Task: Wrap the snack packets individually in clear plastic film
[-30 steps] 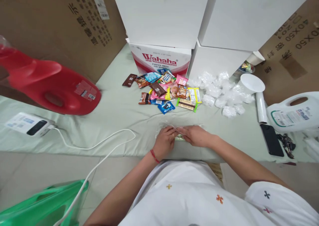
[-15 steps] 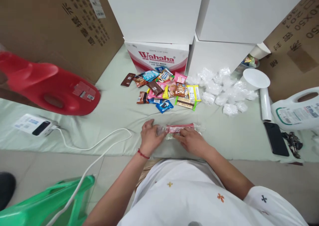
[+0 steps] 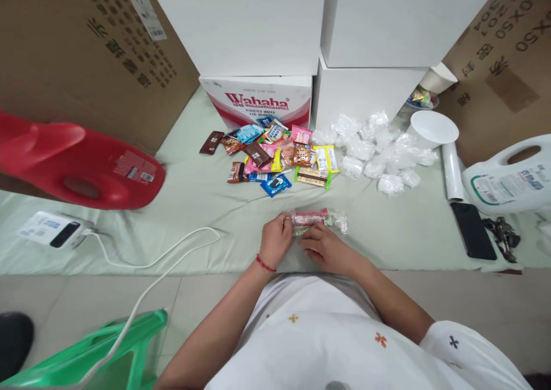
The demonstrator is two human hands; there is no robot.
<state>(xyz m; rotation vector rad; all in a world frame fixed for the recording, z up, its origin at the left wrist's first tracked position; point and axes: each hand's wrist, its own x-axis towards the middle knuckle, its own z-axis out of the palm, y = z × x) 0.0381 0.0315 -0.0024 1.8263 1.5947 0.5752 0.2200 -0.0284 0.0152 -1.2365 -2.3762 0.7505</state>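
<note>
A red-wrapped snack bar (image 3: 310, 218) lies inside clear plastic wrapping (image 3: 339, 221) near the table's front edge, with something greenish beside it in the plastic. My left hand (image 3: 275, 242), a red cord round its wrist, is closed on the left end of that wrapping, thumb and fingers pinched together. From the lower right, my right hand (image 3: 331, 249) touches the near edge of the wrapping; its fingers are stretched out and slightly apart. Beyond the hands lies a pile of small snack packets (image 3: 275, 155) in many colours. Several crinkled clear plastic bundles (image 3: 374, 149) sit right of it.
A Wahaha carton (image 3: 262, 100) and white boxes (image 3: 374, 23) stand behind. At left are a red jug (image 3: 86, 166), a white device (image 3: 54, 229) and its cable (image 3: 150, 264). A roll (image 3: 451, 172), phone (image 3: 473, 231), keys (image 3: 503, 238) and white jug (image 3: 512, 178) lie right.
My left hand has gone from lying spread by the wrapping to pinching its left end. My right hand has shifted slightly down off the bar. The view has swung a little.
</note>
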